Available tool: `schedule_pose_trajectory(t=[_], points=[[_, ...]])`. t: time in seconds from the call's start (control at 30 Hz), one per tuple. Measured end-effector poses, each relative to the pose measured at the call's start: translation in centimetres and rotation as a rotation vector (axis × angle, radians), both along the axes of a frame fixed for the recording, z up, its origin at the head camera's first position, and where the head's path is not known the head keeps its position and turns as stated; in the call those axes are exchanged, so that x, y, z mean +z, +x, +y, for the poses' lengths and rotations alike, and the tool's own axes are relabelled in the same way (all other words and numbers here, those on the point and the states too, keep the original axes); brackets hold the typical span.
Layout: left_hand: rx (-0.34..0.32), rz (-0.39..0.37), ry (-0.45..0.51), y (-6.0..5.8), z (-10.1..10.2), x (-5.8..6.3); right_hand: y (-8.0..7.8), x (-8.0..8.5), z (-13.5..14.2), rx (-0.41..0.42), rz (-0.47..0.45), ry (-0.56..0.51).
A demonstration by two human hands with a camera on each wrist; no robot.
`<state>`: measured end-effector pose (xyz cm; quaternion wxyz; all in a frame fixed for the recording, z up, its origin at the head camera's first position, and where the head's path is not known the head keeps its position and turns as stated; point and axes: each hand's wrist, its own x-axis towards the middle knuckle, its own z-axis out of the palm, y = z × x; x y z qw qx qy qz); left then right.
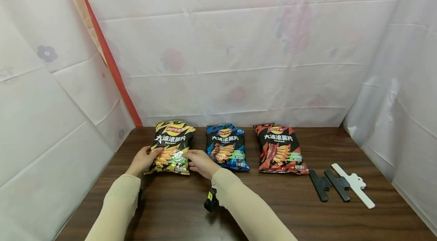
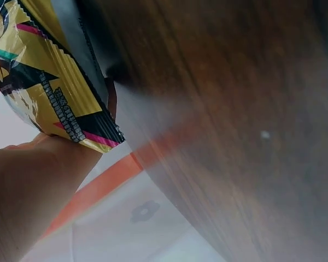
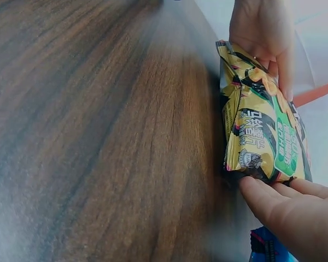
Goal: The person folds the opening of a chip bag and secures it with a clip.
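Note:
A yellow and black bag of potato chips (image 1: pixel 173 129) lies at the left of the row, face up. My left hand (image 1: pixel 142 160) grips its left side, thumb over the front. On the opposite side my right hand (image 1: pixel 201 163) holds the edge, with the thumb on the printed front and the other fingers around the side. The left wrist view shows a crimped end of the yellow chip bag (image 2: pixel 60 98) above the left hand (image 2: pixel 44 174). Both hands flank the bag in the right wrist view, where its lower end (image 3: pixel 251 131) faces the camera.
A blue chip bag (image 1: pixel 225 150) and a red chip bag (image 1: pixel 280 150) lie to the right on the brown wooden table (image 1: pixel 273 210). Farther right are two black clips (image 1: pixel 319 185) and a white clip (image 1: pixel 353 185). Pale cloth (image 1: pixel 239 43) hangs behind the table.

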<state>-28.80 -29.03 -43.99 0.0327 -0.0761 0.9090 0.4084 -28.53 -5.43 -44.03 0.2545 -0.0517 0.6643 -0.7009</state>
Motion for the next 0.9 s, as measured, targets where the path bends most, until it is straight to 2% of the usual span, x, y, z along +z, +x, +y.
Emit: schedule_pose_trajectory(t=[0.27,0.5,0.9], points=[[-0.010,-0.008,0.008,0.5,0.0,-0.2,0.1,0.1,0.7,-0.003,-0.044,-0.047],[-0.022,-0.004,0.035,1.3,0.0,-0.1,0.5,0.1,1.2,0.036,-0.012,-0.028],[-0.059,0.050,-0.006,2.5,0.1,-0.2,1.3,-0.1,2.0,0.074,0.003,-0.003]])
